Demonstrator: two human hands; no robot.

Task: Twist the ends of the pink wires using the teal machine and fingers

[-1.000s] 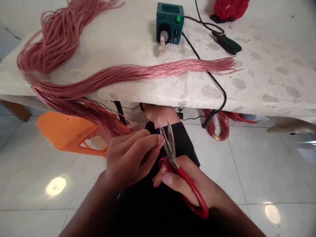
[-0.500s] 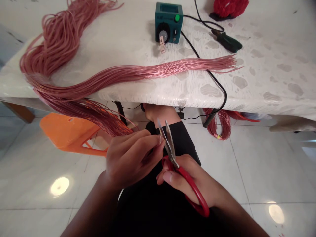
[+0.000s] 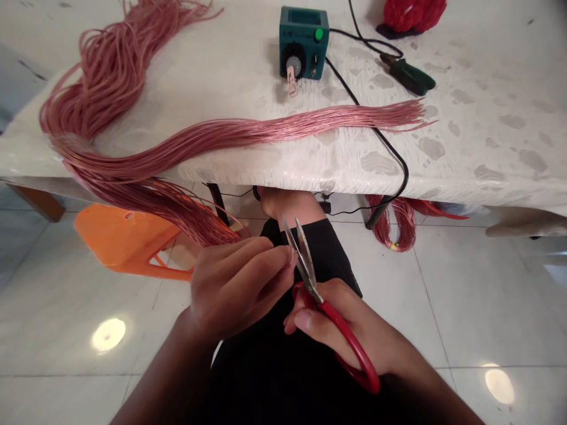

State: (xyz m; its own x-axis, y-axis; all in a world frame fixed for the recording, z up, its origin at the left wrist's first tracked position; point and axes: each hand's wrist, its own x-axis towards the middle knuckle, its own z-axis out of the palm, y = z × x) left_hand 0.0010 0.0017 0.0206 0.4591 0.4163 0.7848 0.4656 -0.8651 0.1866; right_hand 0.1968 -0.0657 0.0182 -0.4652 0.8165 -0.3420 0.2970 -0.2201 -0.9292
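Observation:
Red-handled scissors (image 3: pixel 305 254) are in my right hand (image 3: pixel 341 324), their blades slightly parted and pointing away from me. My left hand (image 3: pixel 243 283) is closed in a pinch, its fingertips right beside the blades. What it pinches is too small to make out. Behind the left hand hangs the lower part of a bundle of pink wires (image 3: pixel 266 131). The upper strands lie along the table, their cut ends to the right.
On the table (image 3: pixel 478 153) stand a green box with a dial (image 3: pixel 303 44), green-handled pliers (image 3: pixel 411 77) and a red bundle (image 3: pixel 414 15). A black cable crosses the table edge. Below are an orange stool (image 3: pixel 119 242) and a wire coil (image 3: pixel 394 227).
The whole view has shifted very slightly. Both hands and the scissors keep nearly the same pose, the blades still a little apart.

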